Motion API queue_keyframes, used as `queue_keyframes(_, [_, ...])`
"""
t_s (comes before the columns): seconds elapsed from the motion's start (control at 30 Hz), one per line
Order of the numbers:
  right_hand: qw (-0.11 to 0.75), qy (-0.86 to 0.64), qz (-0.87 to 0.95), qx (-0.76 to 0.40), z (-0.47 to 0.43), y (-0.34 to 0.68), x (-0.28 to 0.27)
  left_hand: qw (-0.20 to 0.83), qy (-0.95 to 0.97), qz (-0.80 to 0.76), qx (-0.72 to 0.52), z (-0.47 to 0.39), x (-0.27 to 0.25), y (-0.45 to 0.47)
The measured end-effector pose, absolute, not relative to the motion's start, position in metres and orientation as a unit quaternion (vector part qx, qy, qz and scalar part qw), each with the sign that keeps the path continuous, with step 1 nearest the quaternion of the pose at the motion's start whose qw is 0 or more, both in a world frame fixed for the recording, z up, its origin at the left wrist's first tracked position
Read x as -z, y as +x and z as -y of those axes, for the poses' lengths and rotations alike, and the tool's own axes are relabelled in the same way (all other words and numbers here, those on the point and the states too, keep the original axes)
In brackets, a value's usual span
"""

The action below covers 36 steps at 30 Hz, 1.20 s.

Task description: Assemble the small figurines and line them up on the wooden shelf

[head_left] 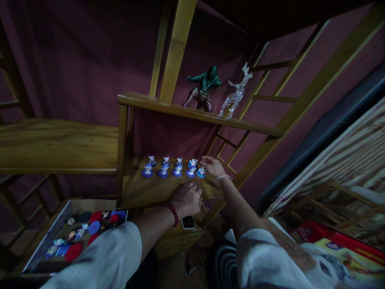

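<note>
You seem to be lining up figurines [177, 170] in two rows on the shelf [138, 192]. Your right hand [212, 165] is at the rows' right end, fingers partly spread; you can't tell whether they grip anything. Your left hand [187, 198] curls loosely near the shelf's near edge, its grasp hidden. The next move calls for a light touch so neighbours don't topple. At near left, an open box [93, 205] holds jumbled figurines and red and blue discs [94, 227].
</note>
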State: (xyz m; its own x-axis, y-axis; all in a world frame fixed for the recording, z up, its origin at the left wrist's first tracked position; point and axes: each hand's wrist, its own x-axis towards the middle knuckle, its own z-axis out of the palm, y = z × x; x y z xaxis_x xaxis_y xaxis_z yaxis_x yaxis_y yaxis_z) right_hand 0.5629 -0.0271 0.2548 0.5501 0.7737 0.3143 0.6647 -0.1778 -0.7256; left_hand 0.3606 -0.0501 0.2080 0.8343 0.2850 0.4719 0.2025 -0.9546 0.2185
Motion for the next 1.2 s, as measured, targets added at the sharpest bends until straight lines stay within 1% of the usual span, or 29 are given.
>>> queue_keyframes(0.23, [0.304,-0.790,0.532,-0.013,0.003,0.557,-0.270,0.088,0.951,-0.135,-0.264,0.052,-0.205,0.363])
queue_keyframes(0.4, [0.247,-0.774,0.582,-0.030,-0.018,0.559,-0.264,0.092,0.951,-0.148,-0.254,0.053,-0.211,0.364])
queue_keyframes(0.53, [0.220,-0.773,0.594,-0.034,-0.027,0.562,-0.259,0.096,0.957,-0.164,-0.217,0.053,-0.220,0.363])
queue_keyframes(0.73, [0.179,-0.782,0.596,-0.013,-0.029,0.563,-0.259,0.084,0.959,-0.151,-0.224,0.052,-0.222,0.362])
queue_keyframes(0.97, [0.129,-0.786,0.604,-0.022,-0.030,0.569,-0.258,0.082,0.961,-0.159,-0.211,0.054,-0.222,0.360])
queue_keyframes(1.2, [0.113,-0.781,0.614,-0.020,-0.030,0.568,-0.262,0.079,0.960,-0.152,-0.222,0.054,-0.220,0.360])
